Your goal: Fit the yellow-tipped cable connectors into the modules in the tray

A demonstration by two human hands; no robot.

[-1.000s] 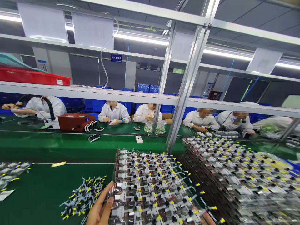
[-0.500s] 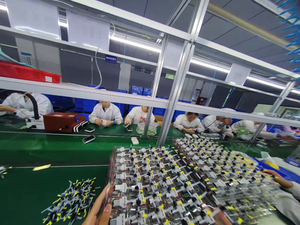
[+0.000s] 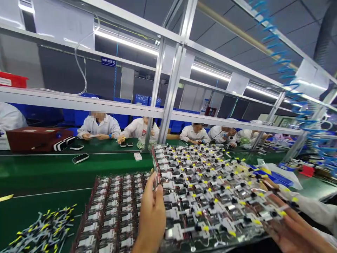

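Note:
My left hand [image 3: 152, 211] grips the left edge of a clear plastic tray [image 3: 216, 242], thumb on top. Rows of small white parts with grey strips and yellow tips [image 3: 205, 193] fill this tray. At its right edge my right hand [image 3: 292, 218] is closed on the same tray, its fingers partly hidden and blurred. The tray is raised and slightly tilted. To its left, partly covered by it, lies another tray of white parts with dark red wires [image 3: 110, 211]. A pile of loose grey strips with yellow tips [image 3: 44, 228] lies farther left on the green bench.
A co-worker's hand [image 3: 267, 182] in a white sleeve is at the tray's far right corner. Beyond stand a metal frame [image 3: 171, 88], a green conveyor [image 3: 47, 172] with white devices, and seated people in white coats. A blue bin [image 3: 276, 177] sits at right.
My hands have carried the upper tray right, off the tray of white parts at left, which now shows. The view has turned right. The co-worker's hand stays near the tray's far right side.

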